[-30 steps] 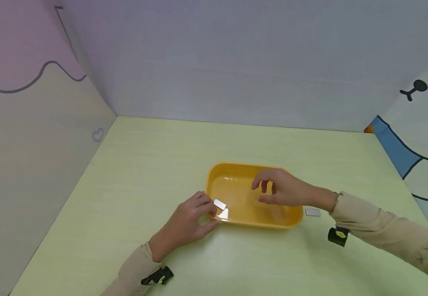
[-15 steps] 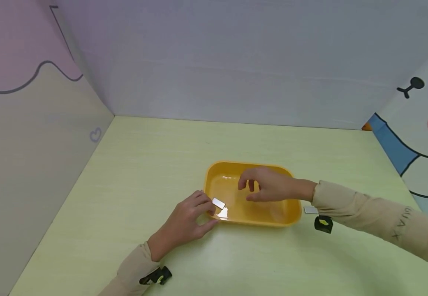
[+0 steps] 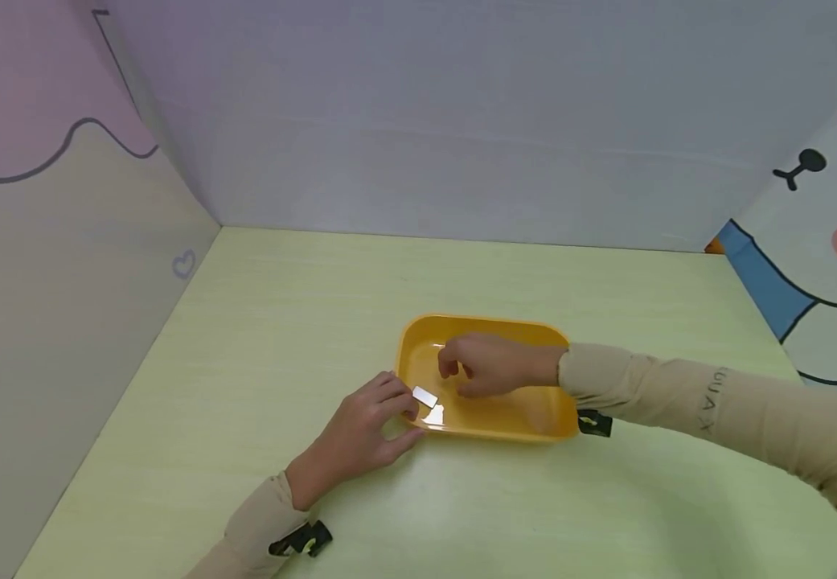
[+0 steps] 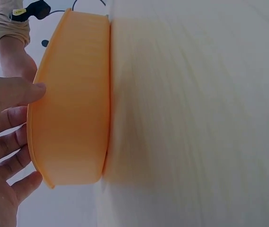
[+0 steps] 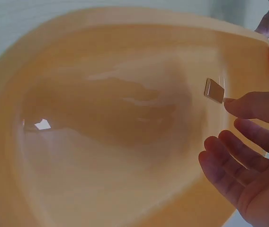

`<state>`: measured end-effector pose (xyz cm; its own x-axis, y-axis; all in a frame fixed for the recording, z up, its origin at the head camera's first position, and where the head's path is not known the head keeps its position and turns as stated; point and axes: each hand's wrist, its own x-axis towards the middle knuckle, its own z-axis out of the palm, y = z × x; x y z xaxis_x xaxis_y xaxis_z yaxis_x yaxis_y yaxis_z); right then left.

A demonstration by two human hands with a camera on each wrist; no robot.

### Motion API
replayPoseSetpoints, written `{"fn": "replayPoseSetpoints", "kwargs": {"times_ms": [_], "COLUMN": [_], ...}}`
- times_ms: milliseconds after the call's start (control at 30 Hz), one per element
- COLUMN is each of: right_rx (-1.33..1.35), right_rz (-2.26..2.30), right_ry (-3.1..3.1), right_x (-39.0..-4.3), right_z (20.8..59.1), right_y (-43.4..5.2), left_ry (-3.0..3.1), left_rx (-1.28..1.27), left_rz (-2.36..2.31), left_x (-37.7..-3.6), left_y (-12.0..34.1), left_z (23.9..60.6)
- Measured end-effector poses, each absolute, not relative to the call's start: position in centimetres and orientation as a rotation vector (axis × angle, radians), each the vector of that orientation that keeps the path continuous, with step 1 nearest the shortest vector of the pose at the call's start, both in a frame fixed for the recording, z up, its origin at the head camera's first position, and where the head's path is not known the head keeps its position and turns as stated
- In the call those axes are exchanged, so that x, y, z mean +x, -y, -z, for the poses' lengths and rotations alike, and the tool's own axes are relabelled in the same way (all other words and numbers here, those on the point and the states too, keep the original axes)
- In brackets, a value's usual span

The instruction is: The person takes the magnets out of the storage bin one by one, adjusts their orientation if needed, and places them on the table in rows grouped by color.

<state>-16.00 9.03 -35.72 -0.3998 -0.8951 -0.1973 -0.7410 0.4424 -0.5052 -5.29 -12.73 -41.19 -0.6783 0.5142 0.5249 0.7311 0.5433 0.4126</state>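
Note:
A yellow plastic tray (image 3: pixel 486 414) sits on the table. My left hand (image 3: pixel 360 430) holds its near left corner, thumb outside and fingers along the rim; in the left wrist view the thumb lies against the tray's edge (image 4: pixel 70 109). Inside the tray's left end lies a small shiny silver rectangular block (image 3: pixel 425 396), seen in the right wrist view as a flat metallic piece (image 5: pixel 214 91). Over the tray hovers my right hand (image 3: pixel 494 366), fingers loosely bent and nothing between them, to the right of the block.
The pale green table (image 3: pixel 281 322) is bounded by a plain wall (image 3: pixel 461 121) at the back and printed panels (image 3: pixel 823 265) on the sides. A small black wrist camera (image 3: pixel 595 423) hangs under the right sleeve, beside the tray's right end.
My right hand has moved left across the tray, toward the silver block. A second silver piece on the table right of the tray is now hidden by the right arm. The left hand stays put.

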Motion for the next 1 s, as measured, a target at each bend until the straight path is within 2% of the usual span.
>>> {"fn": "replayPoseSetpoints", "kwargs": {"times_ms": [567, 1000], "right_rx": [-1.326, -1.449], "right_rz": [0.279, 0.278], "right_ry": [-2.232, -2.170], "right_x": [-16.3, -16.6], "right_z": [38.2, 39.0], "right_y": [-4.8, -3.2], "left_ry": [2.437, 2.476], "left_rx": [-1.046, -1.009], "left_rz": [0.938, 0.928], "left_x": [-5.6, -5.3], "left_y": [12.6, 12.6], "left_z": [41.3, 41.1]}}
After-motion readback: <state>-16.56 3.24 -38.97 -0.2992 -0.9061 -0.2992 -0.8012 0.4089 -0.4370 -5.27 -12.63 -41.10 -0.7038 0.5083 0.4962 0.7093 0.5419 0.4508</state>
